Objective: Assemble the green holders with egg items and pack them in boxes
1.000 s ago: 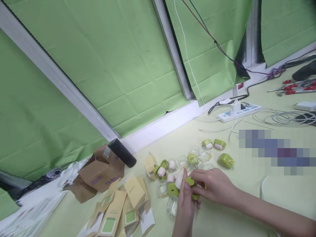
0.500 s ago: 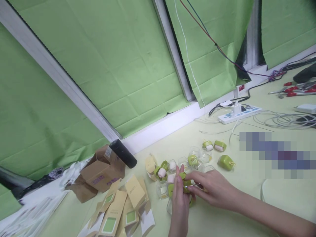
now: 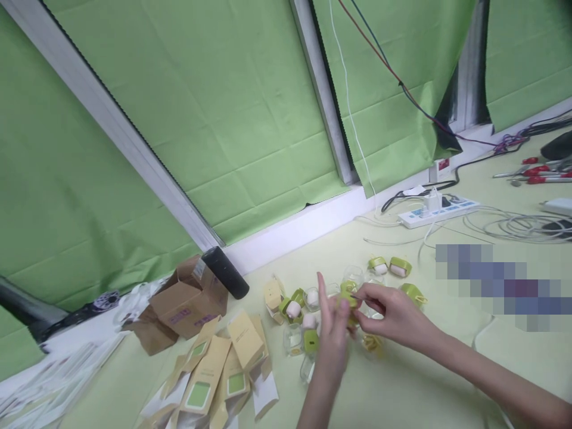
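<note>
My left hand (image 3: 335, 319) is closed round a small green case (image 3: 345, 298), its index finger pointing up. From the right, my right hand (image 3: 384, 307) pinches a thin dark item at the case; its shape is too small to make out. Around my hands on the table (image 3: 393, 387) lie several green cases, some with a white or pinkish insert, like the one (image 3: 400, 266) at the back. Clear plastic shells (image 3: 294, 339) lie among them. A green case with a yellow loop (image 3: 413, 294) is partly behind my right hand.
Flattened kraft boxes (image 3: 210, 375) lie at the left front, with an open cardboard box (image 3: 190, 301) and a black cylinder (image 3: 226, 273) behind. A power strip (image 3: 440, 213), coiled cables (image 3: 513, 225) and red-handled tools (image 3: 545, 173) are at the right. Green curtains hang behind.
Both hands have risen slightly and moved right with the green case. The view has shifted a little, and yellow loops below my right hand now show.
</note>
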Demonstrator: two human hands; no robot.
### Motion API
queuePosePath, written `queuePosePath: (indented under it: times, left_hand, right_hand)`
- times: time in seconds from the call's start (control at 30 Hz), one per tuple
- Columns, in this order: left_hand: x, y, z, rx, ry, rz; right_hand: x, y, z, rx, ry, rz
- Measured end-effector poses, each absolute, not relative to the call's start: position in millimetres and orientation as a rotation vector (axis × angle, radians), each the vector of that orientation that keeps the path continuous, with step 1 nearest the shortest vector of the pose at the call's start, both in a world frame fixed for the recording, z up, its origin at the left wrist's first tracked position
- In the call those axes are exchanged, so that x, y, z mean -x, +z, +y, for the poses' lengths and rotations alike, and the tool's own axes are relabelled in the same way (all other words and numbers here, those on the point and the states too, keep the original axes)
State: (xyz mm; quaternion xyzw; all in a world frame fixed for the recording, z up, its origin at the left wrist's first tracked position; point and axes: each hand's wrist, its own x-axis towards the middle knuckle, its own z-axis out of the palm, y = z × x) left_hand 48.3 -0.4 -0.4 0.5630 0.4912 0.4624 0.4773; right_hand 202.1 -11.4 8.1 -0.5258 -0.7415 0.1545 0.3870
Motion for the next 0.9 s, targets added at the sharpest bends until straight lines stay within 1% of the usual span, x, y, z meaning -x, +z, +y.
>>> queuePosePath:
  times: [0.07, 0.13, 0.3, 0.4, 0.53, 0.73, 0.8, 0.9]
  left_hand:
    - [-28.5, 6.7, 11.6, -1.696, 1.112, 1.541]
    - [-5.5, 13.5, 24.3, -1.847, 1.081, 1.73]
    - [27.4, 12.4, 43.8, -1.982, 0.888, 1.857]
    - [16.6, 5.7, 50.2, -2.109, 0.842, 1.811]
    - [-25.0, 4.9, 64.9, -2.333, 0.712, 1.584]
    - [-79.0, 6.4, 96.9, -2.433, 0.537, 1.427]
    - [-83.6, 4.0, 104.8, -2.42, 0.556, 1.355]
    - [-80.4, -0.9, 112.2, -2.304, 0.695, 1.288]
  right_hand:
    - [-206.7, 7.4, -11.1, 1.35, 0.416, -1.953]
    - [-210.4, 4.9, -11.6, 1.345, 0.445, -2.048]
    - [-212.7, -0.2, -10.5, 1.339, 0.446, -2.168]
    - [-216.2, 6.5, -5.9, 1.396, 0.403, -2.106]
    - [-227.7, 18.3, -0.8, 1.453, 0.347, -1.858]
    - [-235.0, 19.2, -0.4, 1.369, 0.328, -1.627]
    - [-233.2, 19.2, -0.8, 1.349, 0.32, -1.628]
    - [-230.7, 21.3, -1.4, 1.353, 0.328, -1.627]
